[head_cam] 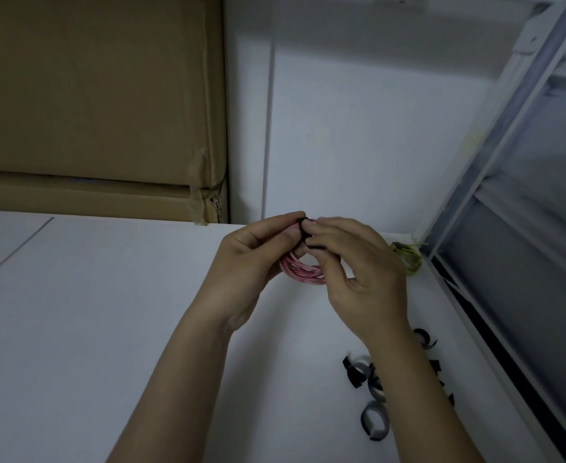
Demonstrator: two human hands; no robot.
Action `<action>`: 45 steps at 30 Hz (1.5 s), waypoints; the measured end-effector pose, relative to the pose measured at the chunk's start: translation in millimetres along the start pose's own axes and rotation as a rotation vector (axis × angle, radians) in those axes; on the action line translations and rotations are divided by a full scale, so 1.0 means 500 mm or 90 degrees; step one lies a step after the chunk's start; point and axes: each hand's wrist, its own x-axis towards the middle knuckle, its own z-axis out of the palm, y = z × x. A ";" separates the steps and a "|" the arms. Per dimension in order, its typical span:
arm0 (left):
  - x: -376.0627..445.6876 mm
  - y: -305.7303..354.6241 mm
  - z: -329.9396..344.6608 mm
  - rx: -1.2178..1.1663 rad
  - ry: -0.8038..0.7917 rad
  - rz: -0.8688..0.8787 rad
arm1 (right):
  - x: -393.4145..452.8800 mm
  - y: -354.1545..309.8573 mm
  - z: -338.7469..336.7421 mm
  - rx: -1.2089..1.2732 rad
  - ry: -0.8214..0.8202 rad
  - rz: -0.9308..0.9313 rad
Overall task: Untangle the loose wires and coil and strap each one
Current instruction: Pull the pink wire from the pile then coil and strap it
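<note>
1. Upper left of the frame: two stacked cardboard boxes point(98, 105) stand against the wall, taped along their right edge. Their base meets the far edge of the white table point(91, 312).

2. Centre-left: the left hand point(254, 259) is raised above the table. Its fingers are curled and its thumb and fingertips pinch the top of the pink wire coil point(303, 272) where the strap sits.

3. Centre: the pink wire coil is wound into a compact ring. It hangs between the two hands, clear of the table, with its lower arc visible below the fingers. A black strap point(305, 233) is wrapped over the top of the coil.

4. Centre-right: the right hand point(358, 272) grips the same spot from the other side. Its thumb and forefinger pinch the black strap; the remaining fingers are curled below. The fingertips of both hands touch at the strap.

5. Right of centre, by the table's far right corner: a yellow-green wire coil point(408, 259) lies on the table, partly hidden behind the right hand.

6. Lower right: a cluster of loose straps point(371, 396), black and grey, several curled into loops, lies on the table near its right edge, beside the right forearm.

7. Far right: a white metal frame point(495, 155) runs diagonally along the table's right side.
</note>
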 end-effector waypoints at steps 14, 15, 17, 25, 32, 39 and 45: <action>-0.003 0.005 -0.003 0.103 0.067 0.111 | 0.009 -0.024 0.006 0.138 0.017 0.129; -0.003 0.004 -0.002 0.124 0.071 0.129 | 0.008 -0.023 0.007 0.125 0.018 0.115; -0.004 0.002 0.002 0.162 0.074 0.156 | 0.007 -0.020 0.007 0.076 0.009 0.059; -0.005 -0.005 -0.006 0.272 0.041 0.207 | 0.005 -0.021 0.001 0.007 0.003 -0.011; -0.003 -0.018 -0.009 0.416 -0.005 0.240 | 0.031 -0.028 -0.034 0.018 -0.055 0.197; -0.006 -0.015 0.002 0.474 -0.081 0.272 | 0.039 -0.023 -0.046 0.075 -0.066 0.336; -0.002 -0.024 0.005 0.392 -0.087 0.229 | 0.042 -0.011 -0.057 0.097 -0.123 0.406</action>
